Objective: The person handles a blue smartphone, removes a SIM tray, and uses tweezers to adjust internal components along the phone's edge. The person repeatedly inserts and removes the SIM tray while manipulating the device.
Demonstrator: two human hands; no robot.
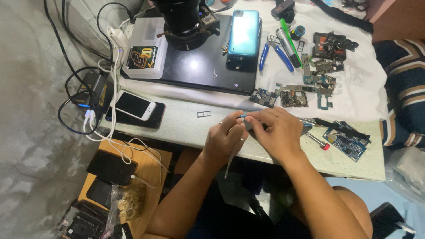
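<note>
Pale green tabletop (190, 128) runs under both hands, its near edge passing just below the knuckles, so the wrists hang off the bench over the person's lap. Beyond the fingers lies a white cloth (363, 88), and on it a black base plate (199, 66) carrying a microscope (183, 22) and a teal phone (243, 33) lying back up at the plate's right edge. Left of the fingers, well apart, a white phone (133, 105) rests on a dark one at the bench's left edge, beside a tangle of white cables (110, 128). Between that stack and the fingers the green surface is bare but for a small SIM tray (203, 113), near the left hand.

Right of the fingers sit a blue circuit board (347, 141) near the bench's right edge and a red-tipped tool (319, 142) just beside the right hand. Further out lie loose boards (292, 95) and blue-handled pliers (274, 53).

The left hand (223, 139) is closed, fingers pinching tweezers (230, 159) whose length trails down past the edge. The right hand (276, 132) is curled shut on a small blue-edged part (243, 117), pressed between thumb and fingertips. The two hands touch, the part held between them just above the tabletop.
</note>
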